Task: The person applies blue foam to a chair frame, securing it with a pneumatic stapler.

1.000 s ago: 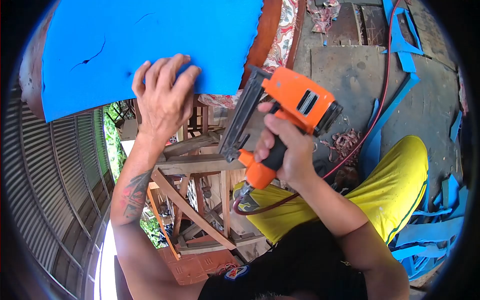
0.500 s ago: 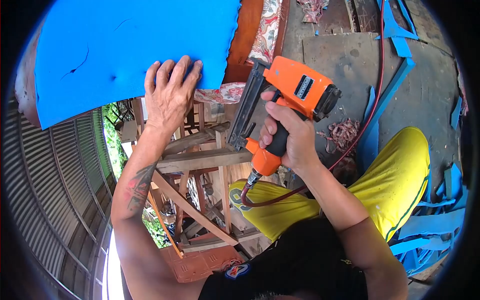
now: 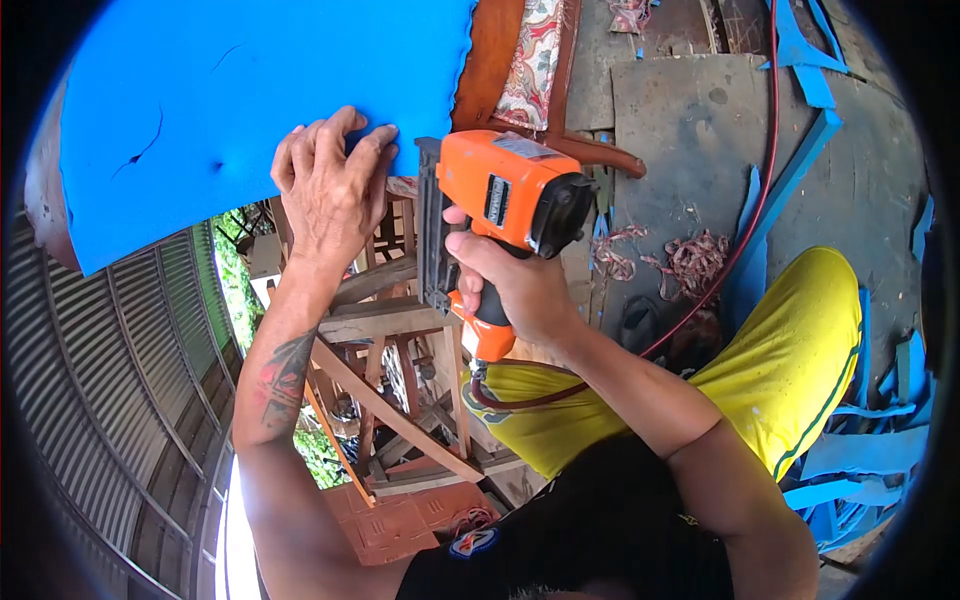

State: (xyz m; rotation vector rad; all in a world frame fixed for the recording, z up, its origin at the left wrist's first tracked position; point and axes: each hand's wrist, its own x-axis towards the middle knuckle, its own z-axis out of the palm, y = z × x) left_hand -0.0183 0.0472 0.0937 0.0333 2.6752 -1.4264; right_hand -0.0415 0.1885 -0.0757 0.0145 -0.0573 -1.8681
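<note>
A blue foam sheet (image 3: 250,90) with small cracks covers the wooden chair part at the upper left. My left hand (image 3: 333,190) presses on the sheet's lower edge, its fingers bent and slightly apart, grasping nothing that I can see. My right hand (image 3: 510,285) is wrapped round the black handle of an orange staple gun (image 3: 510,185). The gun's black front touches or nearly touches the sheet's right corner, just right of my left hand; the exact contact cannot be told. A dark red hose (image 3: 530,402) joins the gun's lower end.
Wooden frames (image 3: 390,320) stand below the sheet. Patterned fabric (image 3: 530,70) lies beside brown wood at the top. Blue foam strips (image 3: 790,180) and fabric scraps (image 3: 697,262) lie on the worn board floor (image 3: 850,170). Corrugated metal (image 3: 90,370) lines the left side.
My right hand has brought the staple gun left, up to the sheet's corner. My left hand has shifted slightly left, its fingers more bent. The blue sheet appears slightly further left.
</note>
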